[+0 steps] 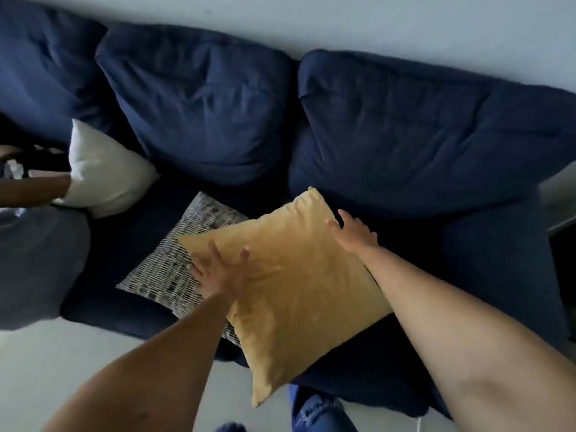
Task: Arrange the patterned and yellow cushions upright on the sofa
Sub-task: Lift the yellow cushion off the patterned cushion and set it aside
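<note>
While both cushions lie flat on the sofa (486,275) seat, neither yet upright, the step in hand reads as taking hold of the yellow cushion (293,285) to stand it against the navy back cushions (420,132).

Left of the yellow cushion: a white cushion (103,173) sits at the seat's far end, with another person's forearm (31,188) beside it. The patterned cushion (174,269) lies flat, its right part tucked under the yellow one.

Left hand (218,272): palm down on the yellow cushion's left edge, fingers (215,251) spread and open, pressing rather than gripping; outer fingers touch the patterned cushion where the two overlap.

Yellow cushion: tilted corner-up, lower corner overhanging the seat front.

Right hand (352,232): on the cushion's upper right edge, fingers extended, loosely open; whether any curl under the edge, cannot tell.

Judgement: close both hands on opposite edges, lift clear of the patterned cushion so it does not drag, rotate one edge down, seat it against the back cushion. Soft filling will sag; pat it to hold.
</note>
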A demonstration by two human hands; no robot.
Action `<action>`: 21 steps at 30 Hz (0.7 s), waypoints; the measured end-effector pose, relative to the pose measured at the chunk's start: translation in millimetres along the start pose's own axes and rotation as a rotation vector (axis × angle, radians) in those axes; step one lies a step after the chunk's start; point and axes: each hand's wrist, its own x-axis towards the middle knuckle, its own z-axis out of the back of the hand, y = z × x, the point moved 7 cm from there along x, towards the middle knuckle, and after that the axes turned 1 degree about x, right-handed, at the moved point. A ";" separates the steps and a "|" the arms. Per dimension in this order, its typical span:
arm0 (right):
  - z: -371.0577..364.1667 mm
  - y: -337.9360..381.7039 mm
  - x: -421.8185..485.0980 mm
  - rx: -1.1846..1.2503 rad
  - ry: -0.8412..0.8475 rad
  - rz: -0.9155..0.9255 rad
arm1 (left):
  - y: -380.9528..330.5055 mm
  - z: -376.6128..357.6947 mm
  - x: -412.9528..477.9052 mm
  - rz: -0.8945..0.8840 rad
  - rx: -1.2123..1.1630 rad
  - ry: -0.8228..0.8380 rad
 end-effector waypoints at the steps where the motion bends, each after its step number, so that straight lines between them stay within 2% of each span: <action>1: -5.9 -4.1 8.5 0.021 0.013 -0.021 | 7.6 -10.5 4.3 0.037 -0.054 -0.007; 5: -38.0 -25.8 42.1 0.129 0.072 -0.083 | 32.8 -43.3 18.8 0.118 -0.248 -0.055; 13: -82.3 -51.8 84.0 0.297 0.128 -0.107 | 35.2 -71.2 54.1 0.078 -0.330 -0.188; 16: -87.6 -51.7 84.0 0.371 0.096 -0.089 | 35.8 -72.7 58.4 0.051 -0.374 -0.219; 21: -76.8 -49.0 62.9 0.506 -0.036 -0.039 | 11.7 -65.6 44.9 -0.099 -0.518 -0.250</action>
